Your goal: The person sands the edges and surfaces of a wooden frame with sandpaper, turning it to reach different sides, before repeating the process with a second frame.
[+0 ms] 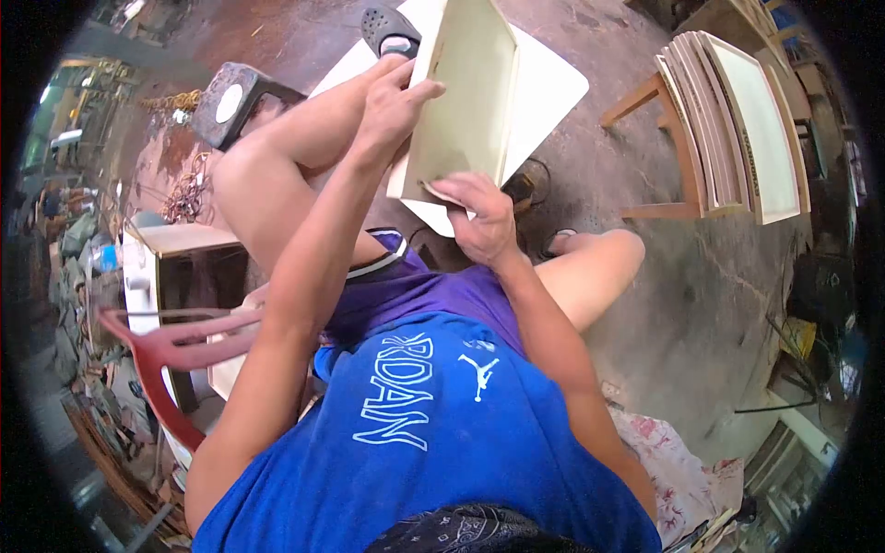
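Note:
A shallow cream-painted wooden tray [472,101] with raised rims stands tilted between my legs. My left hand [395,103] is closed over its left rim, with the thumb on the edge and the fingers partly hidden behind it. At the near end of the tray, my right hand [481,217] has its fingers closed on a thin folded sheet, which looks like sandpaper [444,192], against the inside near the corner. Beneath the tray lies a white board [556,85] with rounded corners.
Several similar panels [728,129] lean upright in a wooden stand [666,210] on the right. A dark stool [241,103] is at the upper left, and a red plastic chair [152,369] at my left side. Patterned cloth [668,470] lies at lower right.

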{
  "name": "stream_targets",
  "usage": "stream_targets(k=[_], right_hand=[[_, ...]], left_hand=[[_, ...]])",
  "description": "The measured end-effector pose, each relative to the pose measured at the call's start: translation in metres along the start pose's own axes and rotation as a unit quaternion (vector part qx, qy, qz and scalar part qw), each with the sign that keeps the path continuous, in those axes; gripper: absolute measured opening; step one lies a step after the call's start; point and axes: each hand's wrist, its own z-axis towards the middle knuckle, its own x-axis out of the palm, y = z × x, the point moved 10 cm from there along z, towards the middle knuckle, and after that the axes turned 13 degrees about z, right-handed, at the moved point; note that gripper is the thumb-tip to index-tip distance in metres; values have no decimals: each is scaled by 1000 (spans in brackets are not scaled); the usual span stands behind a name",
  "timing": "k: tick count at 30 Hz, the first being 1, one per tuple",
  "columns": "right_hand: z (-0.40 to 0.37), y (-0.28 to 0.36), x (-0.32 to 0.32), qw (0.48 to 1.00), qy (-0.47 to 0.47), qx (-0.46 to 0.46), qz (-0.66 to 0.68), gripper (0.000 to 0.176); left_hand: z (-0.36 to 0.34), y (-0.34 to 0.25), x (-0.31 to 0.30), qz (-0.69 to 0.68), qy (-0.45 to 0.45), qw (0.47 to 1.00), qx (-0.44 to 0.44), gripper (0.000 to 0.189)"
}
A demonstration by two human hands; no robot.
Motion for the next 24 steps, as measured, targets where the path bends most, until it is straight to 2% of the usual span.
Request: stream_targets(k=[2,3,4,5,6,7,8,11,15,19,22,24], right_hand=[[-9,-26,-5,1000,-2,8,-25,35],[-12,-38,-7,999,-4,35,-38,37],[-17,-50,-6,997,-6,65,-50,40],[-20,-53,-2,998,-7,49,-49,40],[-9,-42,9,997,-10,67,-46,40],[6,-17,27,998,10,43,-39,40],[17,-2,38,999,31,12,-33,39],[20,-1,40,999,24,-5,-32,38],[-21,-65,7,993,5,73,-91,38],[17,-5,59,998,45,9,-44,40],[3,-29,49,997,30,24,-71,38],[-21,-67,16,990,13,66,-120,36]], left_hand=[[10,12,-10,-5,-28,999,15,56],[14,23,-10,-113,-45,993,5,47],[18,35,-9,-114,-34,993,-6,47],[21,40,-13,-138,-37,990,13,49],[21,43,-17,-160,-40,986,24,51],[21,42,-15,-183,-25,982,28,52],[21,44,-15,-182,-22,983,14,52],[15,51,-20,-160,-27,986,-35,51],[12,69,-27,-167,-42,984,-45,52],[9,78,-27,-175,-44,982,-60,55],[4,82,-32,-154,-58,984,-72,56],[6,88,-40,-134,-81,985,-75,55]])
